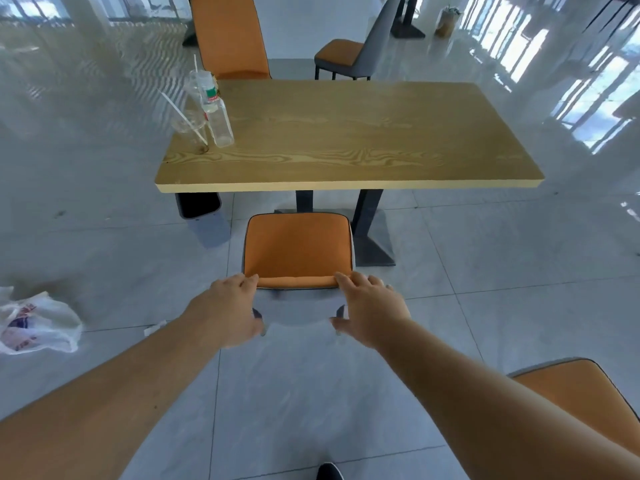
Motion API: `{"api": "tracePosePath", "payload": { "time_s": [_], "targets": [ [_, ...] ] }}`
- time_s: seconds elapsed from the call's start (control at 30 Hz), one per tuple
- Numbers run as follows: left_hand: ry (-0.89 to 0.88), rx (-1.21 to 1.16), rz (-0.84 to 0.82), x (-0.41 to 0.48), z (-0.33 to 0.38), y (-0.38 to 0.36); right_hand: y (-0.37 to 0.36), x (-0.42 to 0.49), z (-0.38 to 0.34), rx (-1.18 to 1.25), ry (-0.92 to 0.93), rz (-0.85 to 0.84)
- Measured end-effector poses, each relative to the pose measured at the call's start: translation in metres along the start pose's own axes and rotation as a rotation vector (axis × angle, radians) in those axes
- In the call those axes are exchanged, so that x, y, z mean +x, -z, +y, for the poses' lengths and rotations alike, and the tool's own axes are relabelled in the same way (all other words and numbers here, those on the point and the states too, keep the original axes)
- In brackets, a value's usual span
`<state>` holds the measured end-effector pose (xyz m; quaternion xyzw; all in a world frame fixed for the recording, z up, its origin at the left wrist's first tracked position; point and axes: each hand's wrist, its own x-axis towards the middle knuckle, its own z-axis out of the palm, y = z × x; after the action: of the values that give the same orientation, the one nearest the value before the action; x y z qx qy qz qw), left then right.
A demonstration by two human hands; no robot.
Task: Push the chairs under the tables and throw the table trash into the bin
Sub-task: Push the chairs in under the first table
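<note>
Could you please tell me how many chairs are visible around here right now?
4: one held by both hands near the table, one behind the table's far side, one farther back, and one at the lower right edge. Others may be out of frame.

Both bare arms outstretched — left hand (232, 308) and right hand (369, 306) palms-down, fingers curled forward.

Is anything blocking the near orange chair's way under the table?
Possibly: the table's dark pedestal base stands right beside the chair seat, toward its right front corner. The bin sits clear to the left.
</note>
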<state>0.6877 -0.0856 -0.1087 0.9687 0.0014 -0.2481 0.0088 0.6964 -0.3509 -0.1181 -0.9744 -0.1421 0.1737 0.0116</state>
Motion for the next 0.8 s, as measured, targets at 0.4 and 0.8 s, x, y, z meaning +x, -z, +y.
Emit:
{"api": "tracePosePath", "payload": {
  "time_s": [0.4,0.8],
  "targets": [
    [-0.570,0.143,0.236,-0.185,0.174,0.063,0.035,-0.322,0.087,-0.002,-0.366,0.215],
    [-0.982,0.215,0.306,-0.416,0.488,-0.001,0.003,-0.682,0.225,0.022,-0.704,0.342]
  ]
}}
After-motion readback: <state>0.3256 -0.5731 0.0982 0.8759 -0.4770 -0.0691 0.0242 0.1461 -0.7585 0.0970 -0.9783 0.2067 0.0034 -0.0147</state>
